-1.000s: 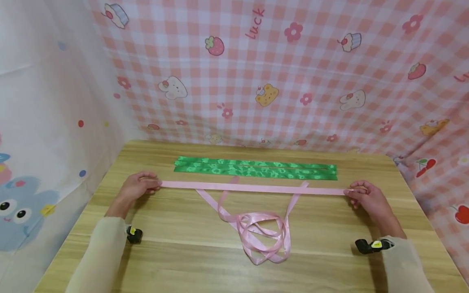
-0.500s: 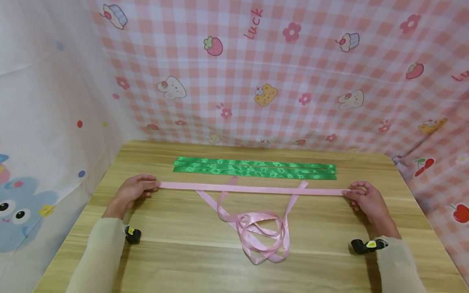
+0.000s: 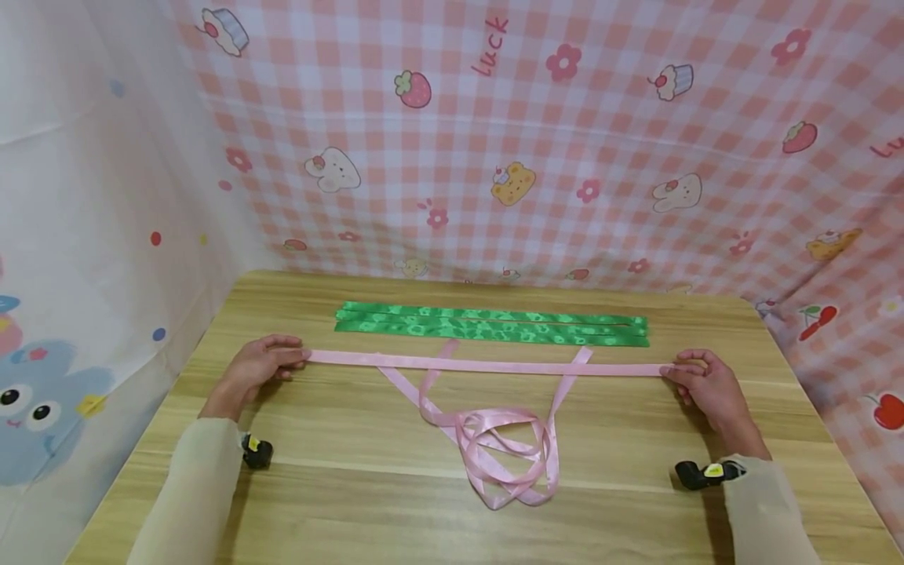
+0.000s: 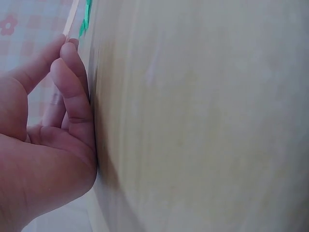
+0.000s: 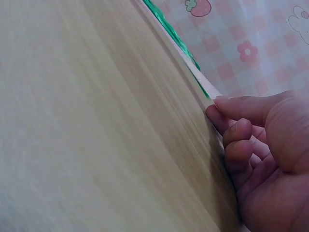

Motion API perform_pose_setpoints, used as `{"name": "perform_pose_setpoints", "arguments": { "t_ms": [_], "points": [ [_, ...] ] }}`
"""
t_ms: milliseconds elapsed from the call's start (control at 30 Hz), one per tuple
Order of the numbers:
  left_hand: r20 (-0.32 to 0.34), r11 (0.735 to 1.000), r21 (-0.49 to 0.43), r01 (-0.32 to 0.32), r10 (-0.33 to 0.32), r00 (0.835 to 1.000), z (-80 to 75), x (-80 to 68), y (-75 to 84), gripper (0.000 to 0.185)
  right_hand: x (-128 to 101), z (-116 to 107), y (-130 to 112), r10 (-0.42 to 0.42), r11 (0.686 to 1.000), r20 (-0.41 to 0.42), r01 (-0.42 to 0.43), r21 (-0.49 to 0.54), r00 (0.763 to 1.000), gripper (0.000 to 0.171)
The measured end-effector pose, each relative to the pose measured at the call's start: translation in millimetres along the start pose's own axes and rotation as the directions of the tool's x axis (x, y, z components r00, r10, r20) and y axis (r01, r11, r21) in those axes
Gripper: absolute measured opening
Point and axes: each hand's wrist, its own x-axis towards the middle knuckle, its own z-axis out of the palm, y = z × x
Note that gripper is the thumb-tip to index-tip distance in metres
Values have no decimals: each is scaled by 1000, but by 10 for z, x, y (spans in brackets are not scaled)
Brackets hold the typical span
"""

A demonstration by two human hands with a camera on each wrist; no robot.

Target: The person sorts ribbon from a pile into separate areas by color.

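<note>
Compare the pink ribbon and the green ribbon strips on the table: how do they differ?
The pink ribbon is plain; the green ribbon strips carry a darker pattern. The pink one is pinched at both ends, by the left hand and the right hand, while the green strips lie untouched behind it. The pink has loose loops piled toward the front; the green lies flat and straight, with no slack. Both rest on the wooden table, stretched left to right.

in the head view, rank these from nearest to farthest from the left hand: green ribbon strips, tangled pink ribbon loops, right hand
From the left hand:
1. green ribbon strips, just behind and to its right
2. tangled pink ribbon loops, table centre, toward the front
3. right hand, far right end of the stretched pink ribbon
</note>
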Motion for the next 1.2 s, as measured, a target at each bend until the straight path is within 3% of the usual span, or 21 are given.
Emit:
{"name": "perform_pose_setpoints", "arguments": {
  "t_ms": [267, 367, 467, 533, 600, 700, 800, 867, 900, 933, 1000, 1067, 1133, 1200],
  "points": [
    [-9, 998, 36, -50, 51, 999, -4, -39, 7, 68, -22, 22, -14, -8, 999, -35, 6, -43, 999, 33],
    [-43, 988, 97, -118, 123, 991, 65, -138, 47, 60, -100, 71, -67, -67, 981, -88, 50, -190, 994, 45],
    [-54, 950, 208, -234, 250, 967, 234, -254, 117, 47, -232, 202, -194, -196, 927, -107, 149, -343, 975, 48],
    [-13, 897, 277, -343, 361, 933, 423, -325, 182, 38, -331, 345, -295, -322, 878, -50, 279, -390, 945, 34],
    [74, 828, 327, -456, 459, 885, 668, -395, 256, 31, -426, 534, -394, -444, 820, 75, 439, -368, 893, 19],
    [255, 709, 355, -610, 554, 793, 1073, -498, 352, 26, -551, 847, -501, -571, 711, 327, 653, -263, 753, 15],
    [431, 578, 390, -717, 573, 697, 1433, -574, 409, 31, -652, 1113, -573, -571, 659, 542, 738, -145, 617, 28],
    [516, 480, 431, -764, 564, 645, 1617, -596, 409, 36, -709, 1240, -588, -538, 641, 635, 758, -118, 554, 36],
    [546, 432, 460, -776, 552, 631, 1689, -603, 401, 39, -734, 1288, -589, -521, 631, 667, 767, -120, 533, 38],
    [567, 399, 482, -780, 537, 625, 1747, -608, 384, 42, -753, 1327, -583, -511, 613, 688, 779, -128, 515, 39],
    [595, 361, 517, -777, 501, 628, 1822, -613, 344, 44, -788, 1383, -566, -508, 563, 706, 810, -163, 495, 37],
    [606, 354, 540, -764, 466, 644, 1857, -620, 306, 42, -813, 1415, -551, -514, 526, 701, 827, -198, 494, 34],
    [612, 385, 532, -754, 441, 657, 1875, -620, 281, 36, -834, 1428, -543, -519, 512, 688, 829, -224, 507, 30],
    [622, 438, 496, -750, 423, 659, 1885, -622, 266, 32, -854, 1428, -551, -514, 531, 681, 817, -224, 521, 27]
  ]
}}
